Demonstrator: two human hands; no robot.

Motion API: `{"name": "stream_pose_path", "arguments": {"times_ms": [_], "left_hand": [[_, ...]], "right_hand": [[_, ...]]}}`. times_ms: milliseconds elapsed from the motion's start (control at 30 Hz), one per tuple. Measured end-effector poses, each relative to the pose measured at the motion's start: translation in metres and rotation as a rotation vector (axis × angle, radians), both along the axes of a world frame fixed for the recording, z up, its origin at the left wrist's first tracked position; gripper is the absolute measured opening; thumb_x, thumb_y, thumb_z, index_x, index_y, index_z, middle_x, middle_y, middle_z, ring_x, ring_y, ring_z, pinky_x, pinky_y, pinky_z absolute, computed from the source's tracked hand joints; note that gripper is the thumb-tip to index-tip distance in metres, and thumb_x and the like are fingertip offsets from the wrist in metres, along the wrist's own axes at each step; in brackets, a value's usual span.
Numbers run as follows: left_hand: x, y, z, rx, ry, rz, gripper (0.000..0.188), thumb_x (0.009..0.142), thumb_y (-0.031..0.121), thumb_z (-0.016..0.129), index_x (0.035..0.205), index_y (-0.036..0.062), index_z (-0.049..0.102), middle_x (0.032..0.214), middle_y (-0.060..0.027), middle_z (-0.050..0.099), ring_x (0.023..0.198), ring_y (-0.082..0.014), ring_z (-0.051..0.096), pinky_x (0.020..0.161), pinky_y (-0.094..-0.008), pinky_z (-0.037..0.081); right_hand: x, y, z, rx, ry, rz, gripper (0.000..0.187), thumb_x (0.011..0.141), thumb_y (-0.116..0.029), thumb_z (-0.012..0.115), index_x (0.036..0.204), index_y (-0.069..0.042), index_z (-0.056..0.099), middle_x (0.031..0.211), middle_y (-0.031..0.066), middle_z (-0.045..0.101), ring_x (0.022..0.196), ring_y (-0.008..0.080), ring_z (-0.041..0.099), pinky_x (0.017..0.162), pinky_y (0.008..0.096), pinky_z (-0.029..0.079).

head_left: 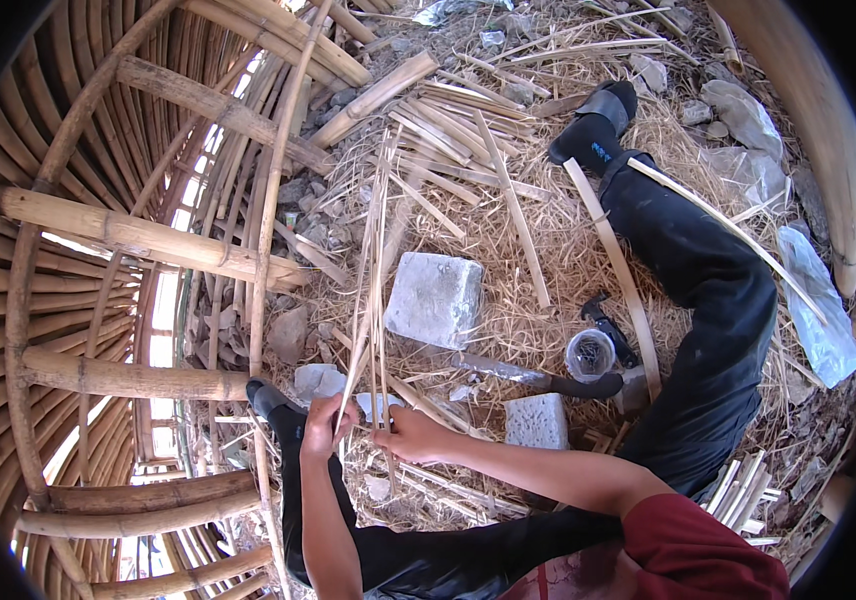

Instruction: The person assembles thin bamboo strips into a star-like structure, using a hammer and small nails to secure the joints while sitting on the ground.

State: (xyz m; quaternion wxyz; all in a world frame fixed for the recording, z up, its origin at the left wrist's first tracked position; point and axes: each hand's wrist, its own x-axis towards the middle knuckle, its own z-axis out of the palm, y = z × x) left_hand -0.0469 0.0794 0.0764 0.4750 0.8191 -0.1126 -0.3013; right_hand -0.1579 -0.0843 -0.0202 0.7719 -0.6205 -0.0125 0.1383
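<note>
My left hand (324, 426) is closed around a long thin bamboo strip (356, 362) that rises away from me. Close beside it on the right, my right hand (412, 436) is closed on more thin bamboo strips (379, 335), whose lower ends show below the fist. The upper ends of the strips look blurred. Just beyond my hands lies a pale grey block (435, 298). A long-bladed knife (500, 369) with a dark handle rests on the straw to its lower right. How the fingers grip each strip is partly hidden.
A clear cup (590, 355) with small dark pieces stands by a hammer (612, 328). A smaller block (536, 422) sits near my right forearm. Split bamboo pieces (458, 135) lie at the far side. A bamboo frame (148, 236) rises on the left; my legs (708, 250) flank the work area.
</note>
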Motion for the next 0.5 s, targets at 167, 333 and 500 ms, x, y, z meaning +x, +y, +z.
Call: {"name": "stream_pose_path", "arguments": {"times_ms": [167, 333, 500], "left_hand": [[0.005, -0.013, -0.006, 0.317, -0.027, 0.008, 0.056, 0.1, 0.049, 0.057, 0.066, 0.0044, 0.064, 0.052, 0.0017, 0.048, 0.041, -0.0073, 0.039, 0.039, -0.0247, 0.026], [0.004, -0.04, -0.027, -0.014, 0.105, 0.282, 0.054, 0.103, 0.051, 0.05, 0.064, 0.0128, 0.048, 0.052, 0.0027, 0.042, 0.038, -0.0088, 0.036, 0.037, -0.026, 0.024], [0.001, -0.062, -0.04, 0.037, 0.087, 0.339, 0.05, 0.103, 0.053, 0.047, 0.073, 0.0144, 0.054, 0.056, 0.0053, 0.042, 0.039, -0.0076, 0.034, 0.037, -0.0248, 0.021]], "right_hand": [[-0.003, -0.01, 0.015, -0.019, 0.033, 0.042, 0.047, 0.097, -0.039, 0.061, 0.104, 0.007, 0.054, 0.075, 0.0137, 0.066, 0.067, 0.0234, 0.066, 0.062, 0.0384, 0.051], [-0.007, -0.016, 0.026, -0.045, 0.068, 0.051, 0.041, 0.099, -0.037, 0.062, 0.097, 0.003, 0.056, 0.071, 0.0111, 0.066, 0.062, 0.0201, 0.066, 0.057, 0.0362, 0.05], [-0.004, -0.006, 0.005, -0.092, 0.048, 0.033, 0.04, 0.099, -0.035, 0.062, 0.099, 0.005, 0.054, 0.07, 0.0116, 0.067, 0.062, 0.0215, 0.066, 0.058, 0.0371, 0.05]]}}
